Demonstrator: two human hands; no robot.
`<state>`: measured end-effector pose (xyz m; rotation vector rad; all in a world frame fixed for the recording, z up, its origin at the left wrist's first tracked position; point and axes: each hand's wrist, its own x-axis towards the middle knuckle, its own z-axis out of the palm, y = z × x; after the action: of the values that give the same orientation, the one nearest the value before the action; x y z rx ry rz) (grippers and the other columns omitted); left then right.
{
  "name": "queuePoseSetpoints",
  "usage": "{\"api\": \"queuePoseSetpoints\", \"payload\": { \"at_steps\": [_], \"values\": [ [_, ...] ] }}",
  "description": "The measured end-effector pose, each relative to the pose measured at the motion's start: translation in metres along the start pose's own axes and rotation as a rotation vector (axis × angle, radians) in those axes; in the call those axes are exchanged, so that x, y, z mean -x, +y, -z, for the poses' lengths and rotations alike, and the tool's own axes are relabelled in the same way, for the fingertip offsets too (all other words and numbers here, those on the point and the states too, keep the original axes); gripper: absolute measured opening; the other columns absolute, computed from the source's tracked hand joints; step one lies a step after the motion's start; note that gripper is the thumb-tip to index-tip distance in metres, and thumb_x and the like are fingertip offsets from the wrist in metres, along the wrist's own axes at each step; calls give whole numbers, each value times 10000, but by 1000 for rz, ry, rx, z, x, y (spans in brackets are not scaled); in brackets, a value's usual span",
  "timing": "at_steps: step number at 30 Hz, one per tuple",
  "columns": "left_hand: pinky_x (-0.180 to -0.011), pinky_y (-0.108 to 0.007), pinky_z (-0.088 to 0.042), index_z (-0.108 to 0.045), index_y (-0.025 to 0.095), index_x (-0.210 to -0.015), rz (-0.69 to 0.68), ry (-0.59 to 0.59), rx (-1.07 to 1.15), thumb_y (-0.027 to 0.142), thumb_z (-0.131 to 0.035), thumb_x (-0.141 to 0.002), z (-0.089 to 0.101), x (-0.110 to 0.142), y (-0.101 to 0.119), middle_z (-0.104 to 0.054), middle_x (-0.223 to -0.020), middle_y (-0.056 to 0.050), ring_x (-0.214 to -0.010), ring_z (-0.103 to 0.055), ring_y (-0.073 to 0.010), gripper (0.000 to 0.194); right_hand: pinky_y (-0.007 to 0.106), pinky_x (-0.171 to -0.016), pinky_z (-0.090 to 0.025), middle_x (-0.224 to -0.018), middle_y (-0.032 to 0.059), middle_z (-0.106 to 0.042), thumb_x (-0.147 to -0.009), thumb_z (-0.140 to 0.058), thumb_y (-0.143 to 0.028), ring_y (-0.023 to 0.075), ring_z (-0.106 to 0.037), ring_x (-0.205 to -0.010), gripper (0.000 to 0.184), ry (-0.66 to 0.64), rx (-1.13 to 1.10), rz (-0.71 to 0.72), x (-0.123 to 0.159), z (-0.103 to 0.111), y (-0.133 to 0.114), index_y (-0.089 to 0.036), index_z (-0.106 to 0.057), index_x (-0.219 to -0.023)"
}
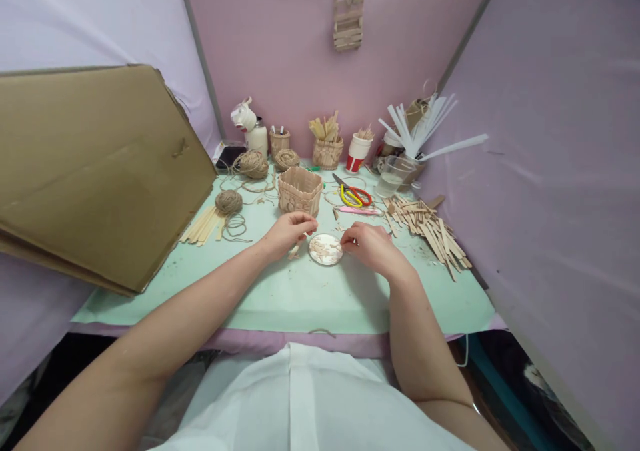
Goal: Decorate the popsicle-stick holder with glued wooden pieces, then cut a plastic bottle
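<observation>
My left hand (287,233) is closed in a pinch on a short wooden stick piece (296,248) just left of a small round dish (325,249) on the green mat (280,291). On the dish's right edge rests my right hand (370,246), fingers curled together; what they hold is too small to name. A hexagonal basket of craft sticks (299,190) stands just behind my left hand.
A pile of craft sticks (427,228) lies at the right, with scissors (354,193), a clear cup (395,174) and a red-and-white cup (358,152) behind. Twine balls (229,201) and loose sticks (203,224) are at the left. Large cardboard (95,171) leans over the left side.
</observation>
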<state>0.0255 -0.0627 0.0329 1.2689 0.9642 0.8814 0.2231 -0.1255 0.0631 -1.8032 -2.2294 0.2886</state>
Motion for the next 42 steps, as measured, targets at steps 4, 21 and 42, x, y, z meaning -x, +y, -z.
{"api": "queuePoseSetpoints", "payload": {
  "at_steps": [4,21,42],
  "values": [
    [-512,-228,-331,-653,160,-728,-2,8,-51,319,-729,-620,3,-1,-3,-611,-693,1,-558,-461,-81,206,334,-761,-291,-832,51,-673,-797,-602,-135,202,-567,-819,158,-89,79,65,-8,4,-7,-204,-692,-688],
    [-702,-280,-455,-674,135,-692,103,-129,-163,309,-753,-588,10,13,12,-690,-1109,-116,-864,-615,-182,218,391,-931,-410,-1206,139,-613,-797,-682,-294,315,-529,-1125,537,146,-38,-53,33,-40,-25,-145,-491,-1276],
    [-871,-330,-460,-664,144,-725,-188,-222,-258,330,-725,-666,21,12,23,-683,-1042,-81,-977,-610,-204,204,493,-1068,-389,-1362,146,-428,-746,-707,-256,294,-397,-1294,787,409,-422,232,34,-64,-20,-225,-290,-1413]
  ]
}}
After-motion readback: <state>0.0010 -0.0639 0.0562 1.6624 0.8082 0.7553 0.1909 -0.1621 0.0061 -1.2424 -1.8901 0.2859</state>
